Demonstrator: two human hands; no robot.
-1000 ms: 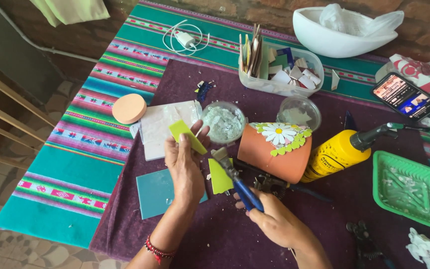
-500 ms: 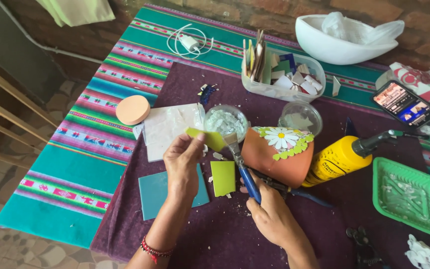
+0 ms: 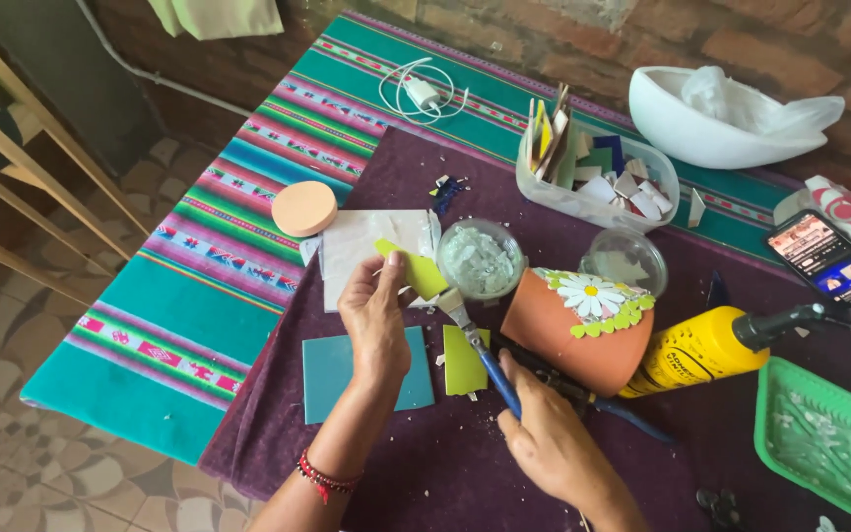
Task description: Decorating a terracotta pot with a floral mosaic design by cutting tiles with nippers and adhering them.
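left hand (image 3: 374, 320) grips lime tile (image 3: 414, 271) | right hand (image 3: 544, 433) grips nippers (image 3: 480, 345) | terracotta pot (image 3: 573, 330) beside

Yellow-green tile piece (image 3: 418, 273); blue-handled nippers (image 3: 485, 357); terracotta pot (image 3: 573, 330), white daisy.

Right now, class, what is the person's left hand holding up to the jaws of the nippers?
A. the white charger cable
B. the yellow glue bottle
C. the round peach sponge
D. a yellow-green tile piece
D: the left hand pinches a yellow-green tile piece against the nippers gripped by the right hand; the sponge, cable and bottle lie untouched.
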